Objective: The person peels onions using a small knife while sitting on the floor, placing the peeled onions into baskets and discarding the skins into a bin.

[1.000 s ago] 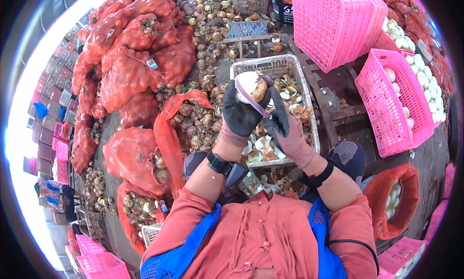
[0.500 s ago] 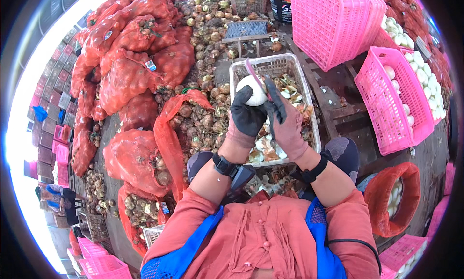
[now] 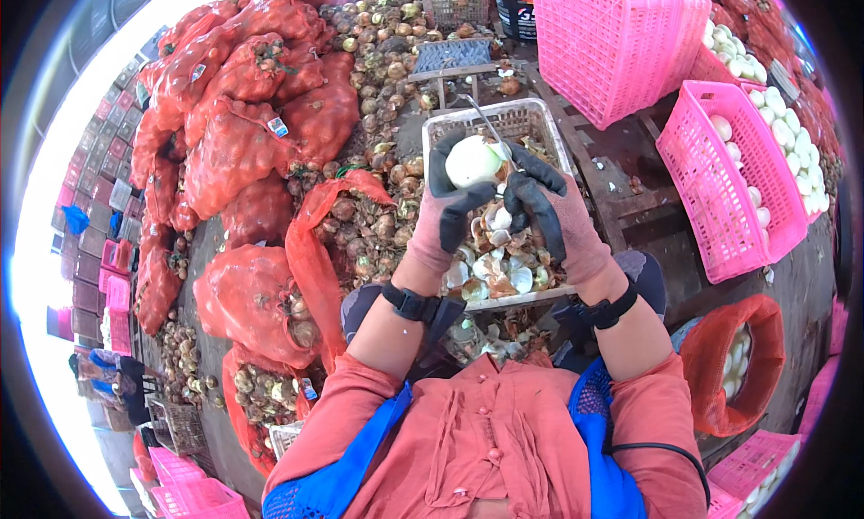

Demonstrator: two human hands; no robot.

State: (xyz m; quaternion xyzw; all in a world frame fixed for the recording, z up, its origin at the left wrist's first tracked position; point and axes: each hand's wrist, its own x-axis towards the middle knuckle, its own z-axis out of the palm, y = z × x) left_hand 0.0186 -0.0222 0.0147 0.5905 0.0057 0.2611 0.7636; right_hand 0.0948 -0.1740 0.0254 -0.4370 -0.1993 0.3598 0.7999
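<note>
In my left hand [image 3: 450, 195], gloved in pink and black, rests a peeled white onion [image 3: 473, 162], the fingers curled round its left side. My right hand [image 3: 545, 200], gloved the same way, closes on a knife [image 3: 489, 120] whose thin blade points up and away past the onion's right side. The handle is mostly hidden by the fingers. Both hands are over a white plastic crate [image 3: 560, 134] holding onion skins and peelings [image 3: 500, 265].
Unpeeled onions [image 3: 360, 240] are heaped left of the crate, beside full red mesh sacks [image 3: 243, 150]. Pink crates [image 3: 733, 186] with peeled onions stand at right, near a red-mesh-lined bucket [image 3: 731, 366]. A small low stool [image 3: 454, 56] lies beyond the crate.
My hands have moved slightly apart. The onion has turned and now sits further left in my left palm, and the knife has swung to a different angle.
</note>
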